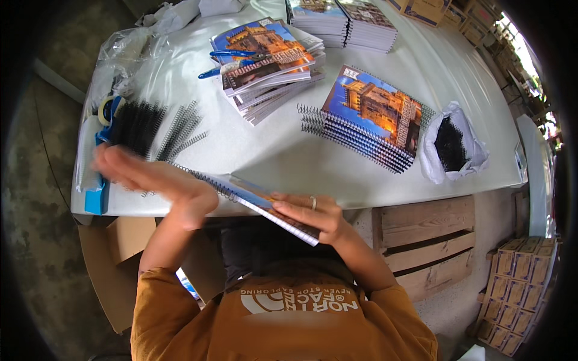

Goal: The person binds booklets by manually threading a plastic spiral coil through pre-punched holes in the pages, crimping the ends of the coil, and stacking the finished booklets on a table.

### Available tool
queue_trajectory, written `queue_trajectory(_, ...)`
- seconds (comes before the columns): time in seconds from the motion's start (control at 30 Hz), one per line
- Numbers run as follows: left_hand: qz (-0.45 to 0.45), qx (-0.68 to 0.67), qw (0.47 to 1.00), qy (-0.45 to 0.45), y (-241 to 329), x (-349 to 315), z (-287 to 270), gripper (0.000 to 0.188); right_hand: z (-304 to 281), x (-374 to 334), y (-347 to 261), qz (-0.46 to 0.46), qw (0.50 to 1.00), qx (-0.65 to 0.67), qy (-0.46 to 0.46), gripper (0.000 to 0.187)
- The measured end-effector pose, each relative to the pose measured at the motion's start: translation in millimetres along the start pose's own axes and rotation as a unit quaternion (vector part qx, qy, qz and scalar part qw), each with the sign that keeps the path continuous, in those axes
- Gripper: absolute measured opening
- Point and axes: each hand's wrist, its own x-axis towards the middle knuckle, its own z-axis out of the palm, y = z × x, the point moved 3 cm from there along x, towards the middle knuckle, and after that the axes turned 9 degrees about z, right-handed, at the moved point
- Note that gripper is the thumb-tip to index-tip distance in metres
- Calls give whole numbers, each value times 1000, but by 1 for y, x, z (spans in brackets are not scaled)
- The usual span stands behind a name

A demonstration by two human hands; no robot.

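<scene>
My right hand, with a ring on one finger, grips the near corner of a spiral-bound notebook that lies tilted over the front edge of the white table. My left hand is flat and blurred, fingers stretched out to the left, its palm against the black spiral binding along the notebook's left edge. Just beyond the left hand lie loose black spiral coils.
A stack of bound notebooks sits at mid table, an unbound stack with blue pliers on top behind it, more stacks at the far edge. A white bag of coils lies right. Wooden pallet and cardboard boxes stand on the floor.
</scene>
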Motion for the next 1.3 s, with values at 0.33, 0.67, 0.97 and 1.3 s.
queue_trajectory(0.33,81,439,810,380,40,14,-2,107,3,8,1,35,999,1,24,33)
queue_trajectory(0.67,61,430,825,361,52,62,-76,36,3,6,12,170,980,100,33,46)
queue_trajectory(0.97,204,460,821,271,50,42,0,118,-2,2,14,119,993,7,25,56)
queue_trajectory(1.3,74,111,973,187,26,20,-6,84,7,6,8,92,996,-15,1,54)
